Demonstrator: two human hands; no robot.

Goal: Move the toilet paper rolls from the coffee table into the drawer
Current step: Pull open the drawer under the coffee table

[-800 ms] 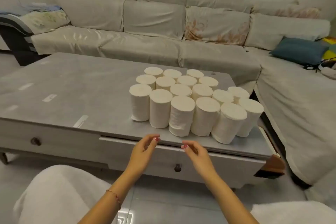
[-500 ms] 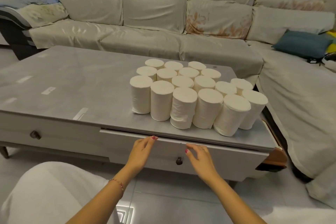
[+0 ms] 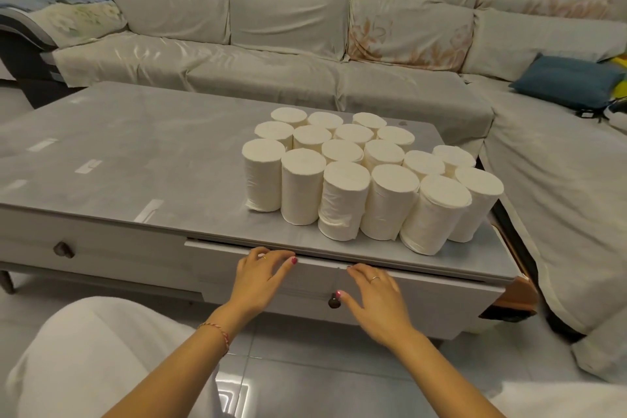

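Note:
Several white toilet paper rolls (image 3: 344, 200) stand upright in a tight cluster on the right half of the grey coffee table (image 3: 142, 159). Below them the drawer (image 3: 441, 302) sticks out a little from the table's front, with a dark round knob (image 3: 334, 303) at its middle. My left hand (image 3: 261, 276) lies on the drawer's top front edge, fingers spread. My right hand (image 3: 376, 299) rests on the drawer front, its thumb beside the knob. Neither hand holds a roll.
A second drawer with a dark knob (image 3: 63, 249) sits at the table's left. A grey sofa (image 3: 271, 44) wraps behind and to the right of the table, with a blue cushion (image 3: 566, 81) on it. My white-clad knees (image 3: 101, 356) are in front, over tiled floor.
Both hands have moved forward and down from in front of the rolls onto the drawer front. The view has shifted slightly closer to the table.

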